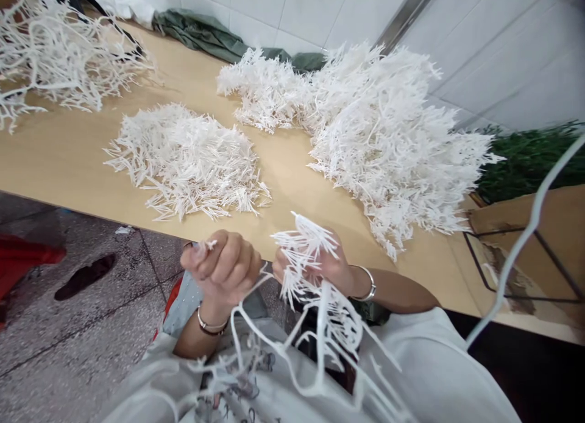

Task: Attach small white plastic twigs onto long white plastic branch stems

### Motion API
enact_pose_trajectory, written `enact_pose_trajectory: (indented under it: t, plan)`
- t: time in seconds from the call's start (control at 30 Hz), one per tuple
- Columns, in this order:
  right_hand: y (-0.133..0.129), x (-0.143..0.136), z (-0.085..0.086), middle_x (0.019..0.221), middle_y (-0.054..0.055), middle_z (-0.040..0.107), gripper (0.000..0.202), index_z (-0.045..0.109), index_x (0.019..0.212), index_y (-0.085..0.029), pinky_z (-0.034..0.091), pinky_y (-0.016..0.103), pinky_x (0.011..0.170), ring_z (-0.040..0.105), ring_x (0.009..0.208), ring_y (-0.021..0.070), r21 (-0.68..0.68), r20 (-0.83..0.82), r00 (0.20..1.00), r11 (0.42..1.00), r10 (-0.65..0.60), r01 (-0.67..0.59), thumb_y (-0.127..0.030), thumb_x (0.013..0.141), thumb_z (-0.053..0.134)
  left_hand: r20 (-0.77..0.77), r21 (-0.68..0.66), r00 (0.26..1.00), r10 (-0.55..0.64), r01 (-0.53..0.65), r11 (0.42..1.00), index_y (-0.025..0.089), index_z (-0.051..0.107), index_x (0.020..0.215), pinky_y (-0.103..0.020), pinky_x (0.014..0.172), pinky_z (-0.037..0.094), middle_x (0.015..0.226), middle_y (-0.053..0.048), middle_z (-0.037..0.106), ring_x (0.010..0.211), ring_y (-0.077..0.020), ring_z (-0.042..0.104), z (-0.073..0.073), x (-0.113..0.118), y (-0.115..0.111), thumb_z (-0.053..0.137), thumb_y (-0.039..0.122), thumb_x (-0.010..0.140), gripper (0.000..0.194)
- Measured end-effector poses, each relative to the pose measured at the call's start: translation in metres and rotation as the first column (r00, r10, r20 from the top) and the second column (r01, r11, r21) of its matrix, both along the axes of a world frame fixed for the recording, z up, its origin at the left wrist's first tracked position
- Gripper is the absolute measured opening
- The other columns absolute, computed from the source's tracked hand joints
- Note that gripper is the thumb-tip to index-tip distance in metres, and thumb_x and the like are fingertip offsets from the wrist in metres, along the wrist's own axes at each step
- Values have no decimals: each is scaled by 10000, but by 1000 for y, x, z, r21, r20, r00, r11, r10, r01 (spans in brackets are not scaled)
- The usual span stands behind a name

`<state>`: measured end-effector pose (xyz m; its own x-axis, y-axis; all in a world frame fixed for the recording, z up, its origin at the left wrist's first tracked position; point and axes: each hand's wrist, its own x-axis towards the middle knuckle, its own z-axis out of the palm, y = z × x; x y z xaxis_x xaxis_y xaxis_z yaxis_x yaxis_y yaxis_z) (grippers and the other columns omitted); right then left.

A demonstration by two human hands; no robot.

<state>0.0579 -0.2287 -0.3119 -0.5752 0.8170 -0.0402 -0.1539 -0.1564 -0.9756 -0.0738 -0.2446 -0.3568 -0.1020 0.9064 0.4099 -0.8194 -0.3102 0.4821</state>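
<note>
My left hand (223,269) is closed in a fist, with a small white tip poking out by the thumb. A thin stem of a branching white plastic frame (322,337) runs up beside that fist; how much the fingers hold is hidden. Closed round feathery white plastic sprigs (304,252), my right hand (336,264) is partly covered by them. The frame of bare, forked stems hangs below both hands, in front of my light shirt. Just beyond the hands, a heap of loose white sprigs (187,161) lies on the tan table (287,179).
A larger heap of white sprigs (384,130) spreads along the wall side. Bare, tangled white stems (68,57) lie at far left. Dark green cloth (201,33) lies along the wall. At right are green foliage (534,158), a cardboard box (539,228) and a pale cable (525,234).
</note>
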Motion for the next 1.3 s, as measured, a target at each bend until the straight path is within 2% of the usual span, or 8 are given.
enact_pose_trajectory:
  t: [0.1,0.23,0.33,0.47,0.83,1.03,1.13,1.3]
  plan:
    - [1,-1,-6,492,-50,379,438,444,569,-218,336,256,412,379,412,86,85,-110,994,996,-10,19,-547,736,680,-392,128,899,195,-157,979,183,310,453,-227,354,260,367,48,288,321,-68,286,6,-10,4,479,340,900,503]
    - [7,-4,-7,487,-59,328,427,396,560,-221,324,268,446,326,433,91,138,-156,980,980,-122,144,-476,786,654,-911,222,201,360,-499,838,187,548,715,-306,620,366,672,-30,559,654,-153,490,4,-16,16,410,287,952,292]
    - [12,-7,-8,504,-43,357,417,413,558,-215,338,283,496,354,476,106,209,-162,976,962,-145,177,-468,821,614,-925,381,-214,315,-549,744,196,637,918,-392,802,364,928,-90,646,891,-238,479,-6,-21,29,402,261,949,245]
    - [16,-7,-13,489,-48,340,406,438,557,-197,261,263,466,327,456,91,218,-158,970,952,-185,217,-416,873,567,-868,492,-383,316,-582,647,222,640,1145,-445,858,336,1111,-112,626,1001,-300,431,-15,-27,38,518,308,894,292]
    - [21,-10,-15,515,-48,346,428,428,545,-173,246,261,492,292,475,73,238,-112,964,935,-242,263,-376,906,540,-883,470,-332,333,-647,600,299,741,952,-470,848,316,1111,-32,673,999,-300,458,-17,-28,37,622,318,840,164]
    - [23,-10,-15,507,-48,356,435,417,537,-174,250,252,471,286,452,65,240,-91,957,926,-276,290,-391,890,550,-894,443,-241,377,-597,669,264,688,1079,-446,908,350,1115,-51,654,1025,-280,480,-15,-35,37,669,294,798,283]
    - [24,-11,-13,496,-51,352,429,427,536,-173,238,246,458,284,443,62,252,-83,953,919,-293,304,-383,888,550,-886,405,-84,455,-618,674,265,684,1051,-385,891,370,1056,-46,666,989,-228,518,-8,-34,31,565,252,876,212]
    - [21,-13,-9,502,-51,365,441,430,538,-175,246,239,465,321,463,67,323,-18,953,900,-304,293,-433,872,560,-759,161,437,483,-592,789,214,600,992,-276,623,361,831,-28,614,651,-141,470,5,-23,13,480,482,893,309]
